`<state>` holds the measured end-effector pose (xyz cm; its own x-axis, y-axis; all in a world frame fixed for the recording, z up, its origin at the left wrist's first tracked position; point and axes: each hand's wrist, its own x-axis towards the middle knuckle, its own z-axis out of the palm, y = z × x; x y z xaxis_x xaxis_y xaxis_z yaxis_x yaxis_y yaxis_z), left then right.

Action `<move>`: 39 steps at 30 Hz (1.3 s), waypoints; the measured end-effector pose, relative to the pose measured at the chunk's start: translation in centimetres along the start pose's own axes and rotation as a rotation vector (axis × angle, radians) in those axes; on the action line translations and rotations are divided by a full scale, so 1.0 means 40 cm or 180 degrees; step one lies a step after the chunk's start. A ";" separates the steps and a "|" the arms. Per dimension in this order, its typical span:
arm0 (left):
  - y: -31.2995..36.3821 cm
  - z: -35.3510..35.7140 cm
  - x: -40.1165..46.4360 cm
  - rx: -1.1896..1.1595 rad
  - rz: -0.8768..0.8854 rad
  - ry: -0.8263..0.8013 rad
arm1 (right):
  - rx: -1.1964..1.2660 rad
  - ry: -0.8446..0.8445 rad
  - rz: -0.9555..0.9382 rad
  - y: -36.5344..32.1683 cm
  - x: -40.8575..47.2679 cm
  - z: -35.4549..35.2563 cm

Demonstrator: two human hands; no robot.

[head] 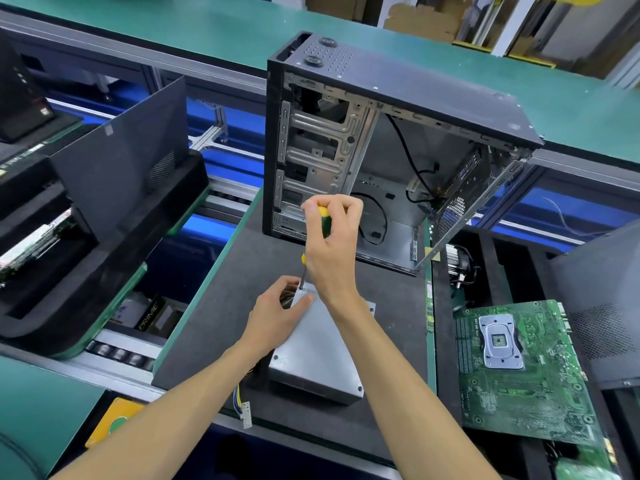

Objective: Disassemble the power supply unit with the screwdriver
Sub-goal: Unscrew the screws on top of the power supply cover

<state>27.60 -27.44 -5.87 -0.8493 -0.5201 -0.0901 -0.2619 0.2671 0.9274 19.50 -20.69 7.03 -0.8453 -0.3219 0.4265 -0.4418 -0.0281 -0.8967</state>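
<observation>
Power supply unit (317, 355), a plain grey metal box, is lying flat on the dark mat (221, 306) at the near middle of the workstation, with small screws showing at its corners and a bundle of coloured wires ending in a white connector (245, 412) trailing off its near-left side. Right hand (332, 237) is reaching in from above, forearm angling up from the lower right, fingers wrapping tight around the green-and-yellow handle of the screwdriver (313, 247), which is standing nearly upright with its tip sitting on a screw at the box's far-left corner. Left hand (277, 317) is coming in from the lower left, palm down, fingers curling over that same far corner and thumb pressing on the top plate just beside the tip, bracing the box. Just behind the hands an open computer case (398, 140) is standing on the mat, side panel off, bare metal bays and black cables showing inside. To the right a green motherboard (519, 368) is lying flat in a black tray. To the left a dark panel (121, 161) is leaning upright in another tray.
</observation>
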 end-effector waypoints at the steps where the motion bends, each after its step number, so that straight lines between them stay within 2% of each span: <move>1: -0.001 0.000 0.001 -0.0004 0.0009 0.0002 | 0.0001 -0.0019 -0.0030 0.000 0.002 0.001; 6: -0.004 0.003 0.002 -0.0040 0.0022 0.0006 | 0.0248 -0.0360 0.0137 -0.012 0.009 -0.008; 10: -0.005 0.004 0.002 -0.0031 0.0022 0.0014 | 0.0119 -0.0212 0.0204 -0.015 0.005 -0.007; 14: -0.009 0.004 0.003 -0.0049 0.0016 0.0019 | -0.0064 -0.0025 0.0014 -0.002 0.007 -0.010; 20: -0.012 0.004 0.006 -0.0009 -0.0002 0.0032 | 0.0288 -0.0095 0.0096 0.003 0.002 -0.022; 30: -0.011 0.006 0.006 0.0024 -0.0032 0.0044 | -0.0084 -0.0200 -0.0129 -0.001 0.014 -0.023; 39: -0.008 0.003 0.004 -0.0020 0.0054 0.0018 | -0.0239 0.0216 -0.0453 0.019 -0.004 -0.010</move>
<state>27.47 -27.50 -6.21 -0.8510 -0.5202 -0.0724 -0.2447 0.2708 0.9310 19.18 -20.29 6.32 -0.7898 -0.2551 0.5579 -0.5776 0.0028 -0.8163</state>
